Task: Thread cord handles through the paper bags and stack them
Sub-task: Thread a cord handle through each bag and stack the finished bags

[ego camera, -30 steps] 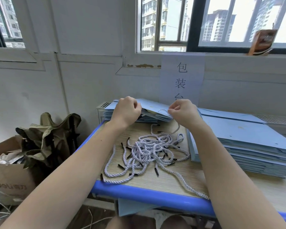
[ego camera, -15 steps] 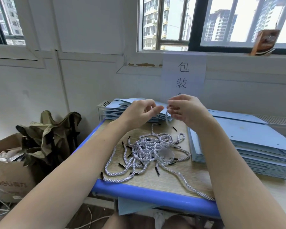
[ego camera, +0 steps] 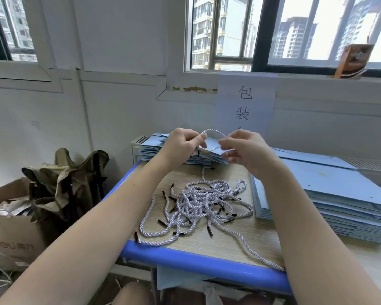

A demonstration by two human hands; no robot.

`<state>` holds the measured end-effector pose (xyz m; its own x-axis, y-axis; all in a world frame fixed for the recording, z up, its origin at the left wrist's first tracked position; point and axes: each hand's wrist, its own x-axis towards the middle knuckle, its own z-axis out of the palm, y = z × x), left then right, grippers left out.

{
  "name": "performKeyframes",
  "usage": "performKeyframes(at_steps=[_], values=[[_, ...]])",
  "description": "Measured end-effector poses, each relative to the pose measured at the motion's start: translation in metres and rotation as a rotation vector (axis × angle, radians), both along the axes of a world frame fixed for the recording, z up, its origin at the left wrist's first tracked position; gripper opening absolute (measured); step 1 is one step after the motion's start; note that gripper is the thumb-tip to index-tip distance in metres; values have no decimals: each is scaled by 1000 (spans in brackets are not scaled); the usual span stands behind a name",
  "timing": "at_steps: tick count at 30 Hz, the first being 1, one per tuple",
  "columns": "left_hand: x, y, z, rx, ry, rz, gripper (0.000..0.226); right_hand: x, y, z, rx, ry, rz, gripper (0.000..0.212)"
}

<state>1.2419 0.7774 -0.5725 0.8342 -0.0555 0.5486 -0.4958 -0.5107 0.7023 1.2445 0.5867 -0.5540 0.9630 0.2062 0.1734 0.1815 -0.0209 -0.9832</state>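
A white twisted cord point(ego camera: 215, 132) arches between my two hands above the far stack of light blue flat paper bags point(ego camera: 150, 151). My left hand point(ego camera: 180, 147) pinches one end of the cord, whose black tip hangs just below my fingers. My right hand point(ego camera: 243, 150) pinches the other end, close to the raised edge of the top bag point(ego camera: 213, 146). A tangled heap of white cords with black tips point(ego camera: 202, 205) lies on the wooden table point(ego camera: 233, 241). A taller stack of blue bags point(ego camera: 330, 194) sits to the right.
The table has a blue front rim point(ego camera: 196, 263). A paper sign point(ego camera: 245, 104) hangs on the wall behind. To the left on the floor stand a cardboard box point(ego camera: 11, 236) and a crumpled olive bag point(ego camera: 68, 181). A brown carton point(ego camera: 353, 60) stands on the windowsill.
Both hands have lifted from the far stack and drawn a cord up between them; it now arches above the top bag.
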Motion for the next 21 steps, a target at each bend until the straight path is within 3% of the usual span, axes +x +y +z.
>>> performKeyframes(at_steps=[2,5,13,16,21], values=[[-4,-2,2,-63,32,-6,35,-2,3,-3,-174,-55,28,19],[-9,-3,5,-145,49,-38,34,-6,11,-5,-259,-104,59,22],[-4,-12,0,-125,24,-85,32,-9,22,-10,-138,-135,53,12],[-3,-10,-1,-60,-15,-97,36,-7,23,-11,-181,-150,-13,6],[3,3,1,-101,37,-58,21,-4,20,-11,-136,-73,-19,15]])
